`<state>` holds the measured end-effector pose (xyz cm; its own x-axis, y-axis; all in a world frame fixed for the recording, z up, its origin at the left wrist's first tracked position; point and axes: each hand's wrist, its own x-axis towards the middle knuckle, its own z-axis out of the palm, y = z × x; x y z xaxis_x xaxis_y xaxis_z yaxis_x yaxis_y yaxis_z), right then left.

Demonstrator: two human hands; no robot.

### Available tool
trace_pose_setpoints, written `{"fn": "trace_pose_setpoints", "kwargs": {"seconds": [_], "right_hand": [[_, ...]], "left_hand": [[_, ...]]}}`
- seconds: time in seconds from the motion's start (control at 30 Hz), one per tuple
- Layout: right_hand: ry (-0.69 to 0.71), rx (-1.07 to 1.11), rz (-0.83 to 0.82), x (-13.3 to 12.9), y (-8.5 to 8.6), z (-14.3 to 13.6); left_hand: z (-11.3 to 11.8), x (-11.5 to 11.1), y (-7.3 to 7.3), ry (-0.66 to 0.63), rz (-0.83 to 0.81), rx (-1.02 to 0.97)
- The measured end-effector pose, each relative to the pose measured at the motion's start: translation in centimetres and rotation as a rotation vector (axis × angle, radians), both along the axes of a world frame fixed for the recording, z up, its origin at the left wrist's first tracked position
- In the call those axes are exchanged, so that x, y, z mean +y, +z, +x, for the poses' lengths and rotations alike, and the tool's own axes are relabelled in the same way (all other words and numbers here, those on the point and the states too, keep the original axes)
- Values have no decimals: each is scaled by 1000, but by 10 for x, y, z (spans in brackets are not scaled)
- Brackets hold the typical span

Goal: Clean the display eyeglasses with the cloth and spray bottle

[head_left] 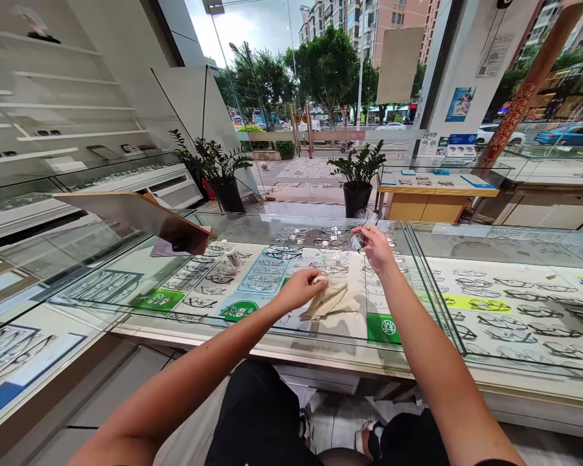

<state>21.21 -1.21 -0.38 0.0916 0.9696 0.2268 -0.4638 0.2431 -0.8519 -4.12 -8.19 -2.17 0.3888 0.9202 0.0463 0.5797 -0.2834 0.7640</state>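
Observation:
My left hand [301, 290] is closed on a cream cloth [331, 300], whose loose end hangs down over the glass counter top [282, 331]. Farther forward and to the right, my right hand [375, 246] pinches a pair of glasses [357, 241] by one side, held up above the counter. The glasses and the cloth are apart. A small white bottle [231, 254] stands on the glass to the left of my left hand. Rows of eyeglasses show under the glass.
A wooden tray-like board [140, 217] rises at the left of the counter. Two potted plants [226, 171] stand beyond it, before a large window. Another glass case [515, 310] adjoins at the right. My legs are below the counter's front edge.

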Motion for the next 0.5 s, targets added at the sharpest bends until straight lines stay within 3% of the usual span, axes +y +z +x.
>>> {"fn": "trace_pose_setpoints", "kwargs": {"seconds": [0.13,0.37,0.5], "right_hand": [[3,-1,-5,0,-1,0],[6,-14,-7,0,-1,-1],[13,-10,-13,-2,0,-2]], "left_hand": [[-7,8,13,-69,-132,-4],[-27,19,28,-118,-514,26],[-35,22,36,-157,-594,68]]}}
